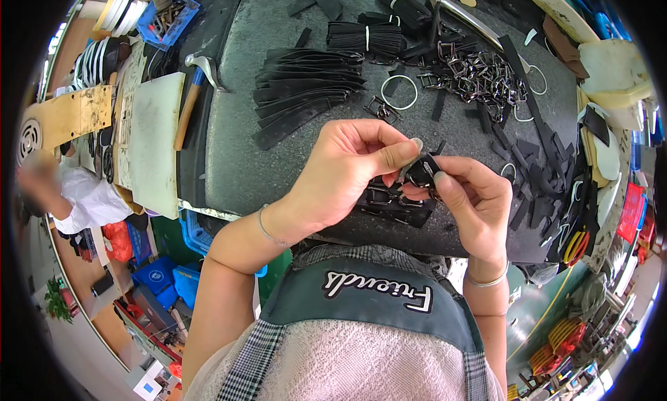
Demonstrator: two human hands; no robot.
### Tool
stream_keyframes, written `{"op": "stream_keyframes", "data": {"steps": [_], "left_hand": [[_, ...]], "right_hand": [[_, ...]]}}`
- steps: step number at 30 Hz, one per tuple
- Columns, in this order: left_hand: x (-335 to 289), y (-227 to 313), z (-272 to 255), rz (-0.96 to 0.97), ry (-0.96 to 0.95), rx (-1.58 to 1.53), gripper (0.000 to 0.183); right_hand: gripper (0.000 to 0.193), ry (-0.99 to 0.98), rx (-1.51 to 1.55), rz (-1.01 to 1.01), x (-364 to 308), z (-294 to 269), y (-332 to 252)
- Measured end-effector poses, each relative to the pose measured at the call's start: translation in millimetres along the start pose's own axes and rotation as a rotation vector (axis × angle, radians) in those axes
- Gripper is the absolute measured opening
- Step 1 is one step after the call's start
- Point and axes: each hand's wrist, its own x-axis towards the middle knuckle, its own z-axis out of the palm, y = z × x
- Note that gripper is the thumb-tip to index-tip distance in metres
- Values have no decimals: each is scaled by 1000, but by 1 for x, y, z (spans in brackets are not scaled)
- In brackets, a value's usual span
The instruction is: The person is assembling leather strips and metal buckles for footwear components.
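- Head view: both hands are raised over the near part of the black-topped bench (240,116), close together in front of the apron (375,290).
- Right hand (483,206): thumb and fingers are closed on a small black strap piece (423,169), pinching it between the tips; this piece sits between the two hands, above the bench.
- Left hand (340,168): thumb and forefinger are drawn together at the other side of the strap piece; I cannot tell whether they grip it or only rest beside it.
- Below the fingers, partly hidden by them, dark pieces with metal parts (396,210) lie near the bench's front edge.
- Beyond the left hand, long black strips (302,88) lie fanned in overlapping layers, and a bundle of black strips (347,37) is tied with a white band.
- To the right of these, a heap of shiny dark metal buckles (486,78) is spread out; a white ring (399,93) lies nearer the hands.
- Short black strips (535,168) are scattered along the bench's right side.
- At the left, a hammer (189,109) with a wooden handle lies beside a pale board (156,147).
- Farther left, another person's white sleeve (90,203) shows.
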Motion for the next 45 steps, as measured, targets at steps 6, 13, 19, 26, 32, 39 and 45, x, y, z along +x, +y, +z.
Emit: {"op": "stream_keyframes", "data": {"steps": [6,13,19,26,32,39,45], "left_hand": [[0,-8,12,29,79,-136,10],[2,-9,18,156,119,71,10],[2,-5,17,46,69,-11,6],[10,-28,16,553,155,561,8],[10,2,7,93,61,-118,10],[-5,18,-6,-82,-112,427,31],[-13,20,-5,287,-297,1065,40]], "right_hand": [[21,4,46,36,2,-8,8],[41,96,-1078,-919,23,-10,6],[29,85,-1266,-978,11,-13,-4],[25,82,-1324,-907,16,-3,-15],[20,-22,-190,123,16,-12,-9],[14,15,-347,176,14,-9,-6],[15,-322,-667,-131,22,-8,-15]]}}
